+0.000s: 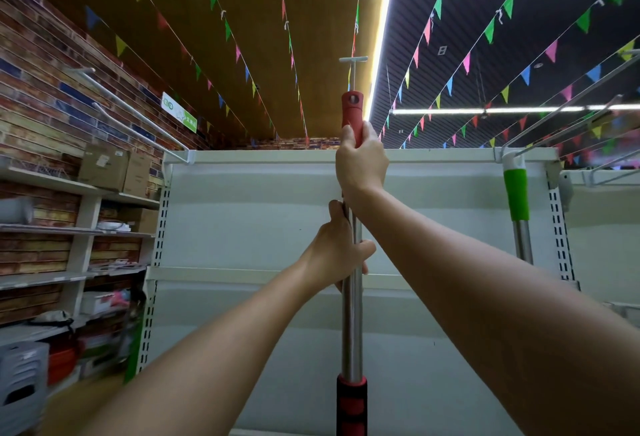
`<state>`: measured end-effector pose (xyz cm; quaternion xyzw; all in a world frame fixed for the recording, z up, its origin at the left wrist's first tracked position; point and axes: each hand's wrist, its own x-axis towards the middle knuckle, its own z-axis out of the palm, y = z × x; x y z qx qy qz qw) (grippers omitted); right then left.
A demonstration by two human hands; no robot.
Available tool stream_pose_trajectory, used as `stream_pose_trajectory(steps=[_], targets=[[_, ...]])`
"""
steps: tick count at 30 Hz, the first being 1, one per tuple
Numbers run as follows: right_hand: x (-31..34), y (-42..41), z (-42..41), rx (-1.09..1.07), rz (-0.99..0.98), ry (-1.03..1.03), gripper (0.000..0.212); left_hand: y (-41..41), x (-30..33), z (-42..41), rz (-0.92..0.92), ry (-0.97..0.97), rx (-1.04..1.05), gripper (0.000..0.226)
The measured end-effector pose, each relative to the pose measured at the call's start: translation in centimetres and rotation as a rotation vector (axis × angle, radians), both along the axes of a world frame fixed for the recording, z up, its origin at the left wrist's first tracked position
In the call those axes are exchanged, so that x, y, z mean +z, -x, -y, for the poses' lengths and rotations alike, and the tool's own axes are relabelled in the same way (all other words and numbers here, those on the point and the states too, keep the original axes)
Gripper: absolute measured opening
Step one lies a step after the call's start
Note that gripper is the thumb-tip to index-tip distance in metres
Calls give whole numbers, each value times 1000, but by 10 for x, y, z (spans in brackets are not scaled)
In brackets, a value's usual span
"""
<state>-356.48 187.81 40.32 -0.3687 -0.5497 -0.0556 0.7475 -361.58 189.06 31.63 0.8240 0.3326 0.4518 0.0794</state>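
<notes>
So, a long stainless-steel pole (351,331) with a red-and-black foam sleeve low down and a red plastic grip on top is held upright, dead centre. The left hand (341,252) is wrapped round the bare steel shaft about midway. The right hand (362,162) is clamped just above it, on the bottom of the red grip. The grip's tip is seen just under a white T-shaped hook (353,59). Further back, a white metal shelf unit (259,221) is seen, with a green-handled steel pole (516,193) up against its right edge.
</notes>
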Motion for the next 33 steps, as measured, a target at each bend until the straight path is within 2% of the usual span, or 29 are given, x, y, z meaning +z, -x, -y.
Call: stream_pose_trajectory(steps=[6,10,15,19,25,33], targets=[[-7,-7,8,164,29,51,30,-1,-5,-3,19,48,-9,58],[0,-16,18,326,48,131,15,-2,-6,-6,38,42,-32,58],[10,-19,21,456,31,169,16,-3,-5,-9,60,38,-33,52],[13,-19,17,492,-3,173,18,0,-2,-7,55,66,-31,55],[20,-22,15,568,-89,186,42,1,0,4,65,87,-25,49],[24,-15,17,535,-116,118,22,4,2,18,62,88,-16,48]])
